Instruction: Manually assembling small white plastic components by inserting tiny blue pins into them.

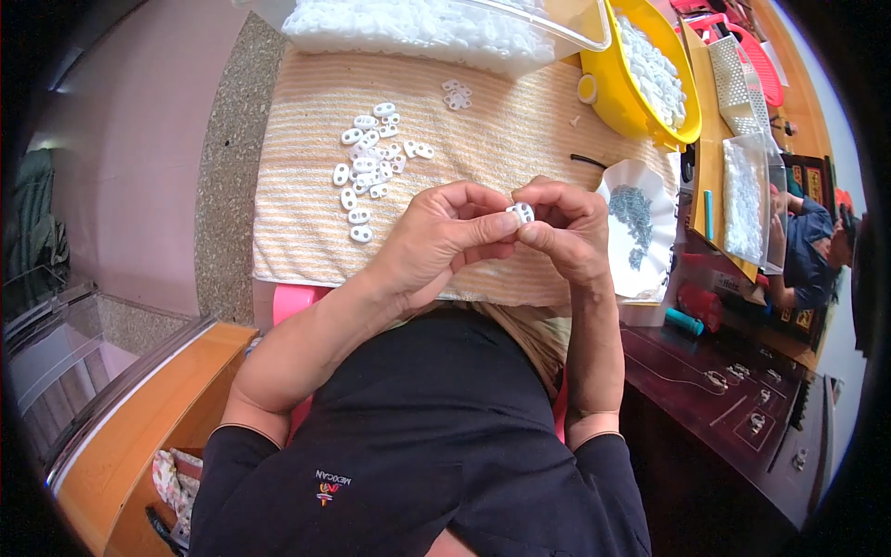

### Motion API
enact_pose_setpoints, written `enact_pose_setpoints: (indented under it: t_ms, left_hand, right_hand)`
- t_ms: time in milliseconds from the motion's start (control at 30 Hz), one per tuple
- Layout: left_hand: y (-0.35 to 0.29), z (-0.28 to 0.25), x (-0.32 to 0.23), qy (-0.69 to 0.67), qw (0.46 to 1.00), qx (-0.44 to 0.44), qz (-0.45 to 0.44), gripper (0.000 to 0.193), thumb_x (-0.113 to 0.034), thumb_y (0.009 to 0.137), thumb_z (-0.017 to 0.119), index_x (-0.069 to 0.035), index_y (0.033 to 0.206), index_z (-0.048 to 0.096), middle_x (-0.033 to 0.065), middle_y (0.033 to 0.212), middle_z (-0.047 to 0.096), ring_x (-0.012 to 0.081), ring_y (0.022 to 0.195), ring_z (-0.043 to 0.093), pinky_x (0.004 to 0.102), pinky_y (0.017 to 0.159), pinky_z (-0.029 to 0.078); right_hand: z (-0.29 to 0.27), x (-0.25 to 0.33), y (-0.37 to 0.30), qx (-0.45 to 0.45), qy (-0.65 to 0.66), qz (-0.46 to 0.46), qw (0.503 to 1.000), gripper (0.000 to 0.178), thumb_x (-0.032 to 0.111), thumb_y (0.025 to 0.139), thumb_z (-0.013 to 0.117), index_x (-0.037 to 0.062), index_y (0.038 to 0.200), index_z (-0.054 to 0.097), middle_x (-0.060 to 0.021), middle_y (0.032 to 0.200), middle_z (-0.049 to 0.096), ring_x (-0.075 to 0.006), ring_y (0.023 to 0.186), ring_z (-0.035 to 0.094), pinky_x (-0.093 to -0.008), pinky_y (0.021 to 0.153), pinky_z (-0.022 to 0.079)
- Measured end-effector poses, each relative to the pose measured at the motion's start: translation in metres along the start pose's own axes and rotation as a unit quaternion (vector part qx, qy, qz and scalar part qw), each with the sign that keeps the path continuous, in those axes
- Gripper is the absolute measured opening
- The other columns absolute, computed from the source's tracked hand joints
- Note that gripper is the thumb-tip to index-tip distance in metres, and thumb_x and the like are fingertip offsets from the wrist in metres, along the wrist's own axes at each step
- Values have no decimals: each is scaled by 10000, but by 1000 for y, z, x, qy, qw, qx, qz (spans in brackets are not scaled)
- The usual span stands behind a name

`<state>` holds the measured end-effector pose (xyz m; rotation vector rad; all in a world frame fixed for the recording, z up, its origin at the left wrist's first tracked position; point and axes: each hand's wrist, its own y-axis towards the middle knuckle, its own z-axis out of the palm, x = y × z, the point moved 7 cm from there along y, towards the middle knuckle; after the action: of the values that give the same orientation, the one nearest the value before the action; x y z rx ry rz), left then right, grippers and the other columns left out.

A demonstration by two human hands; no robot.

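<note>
Between the fingertips of both my hands is a small white oval plastic piece with two dark holes [523, 214]. My left hand [444, 227] pinches it from the left with thumb and forefinger. My right hand [570, 227] grips its right side the same way, and the fingers cover part of it. Left of my hands, a loose group of similar white two-holed pieces [364, 169] lies on a striped towel [306, 223]. To the right of my right hand, a white wavy-rimmed dish [661, 186] holds a heap of tiny dark grey parts [633, 221].
A clear bin [585, 28] full of white pieces stands at the far edge. Beside it is a yellow basin [603, 74] with more white pieces. A few flat white pieces [456, 95] and a thin black stick [587, 160] lie on the towel. A mirror [807, 223] hangs at right.
</note>
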<state>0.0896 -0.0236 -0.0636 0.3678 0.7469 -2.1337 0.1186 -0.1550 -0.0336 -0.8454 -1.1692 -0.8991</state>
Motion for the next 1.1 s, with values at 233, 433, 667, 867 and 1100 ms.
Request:
enact_pose_setpoints:
  t_ms: [233, 433, 667, 867, 1100]
  left_hand:
    - [-1, 6, -3, -27, 998, 53, 12, 117, -90, 855, 696, -25, 903, 611, 64, 909, 640, 140, 817, 636, 277, 766, 555]
    - [-4, 10, -4, -25, 996, 80, 26, 97, -78, 859, 688, -22, 879, 612, 73, 892, 651, 138, 807, 638, 278, 769, 554]
    - [-5, 12, -4, -15, 995, 89, 45, 90, -68, 857, 688, -17, 874, 616, 82, 873, 661, 139, 788, 644, 277, 739, 555]
    - [-5, 11, 1, -19, 995, 83, 45, 94, -69, 853, 693, -17, 881, 620, 72, 871, 659, 133, 793, 640, 276, 738, 554]
    - [-1, 12, 6, -40, 993, 111, 21, 78, -87, 869, 672, -66, 874, 597, 79, 939, 666, 139, 853, 640, 292, 796, 543]
  right_hand:
    - [7, 8, 1, -1, 7, -50, 999, 327, 82, 709, 810, -3, 997, 682, -66, 947, 541, -131, 846, 521, -236, 719, 425]
    - [14, 11, -1, 7, 3, -51, 999, 340, 122, 683, 834, 6, 971, 696, -68, 939, 541, -128, 832, 505, -228, 693, 395]
    - [16, 15, -3, 5, 6, -59, 998, 364, 134, 669, 844, 2, 976, 699, -70, 927, 553, -128, 810, 507, -230, 679, 394]
    - [19, 20, -4, 44, -38, -99, 993, 270, -1, 725, 779, -9, 981, 693, -58, 952, 567, -101, 825, 567, -213, 676, 495]
    - [19, 23, -11, 9, -26, -75, 997, 298, 34, 725, 792, -20, 981, 649, -68, 963, 553, -113, 844, 547, -231, 707, 470]
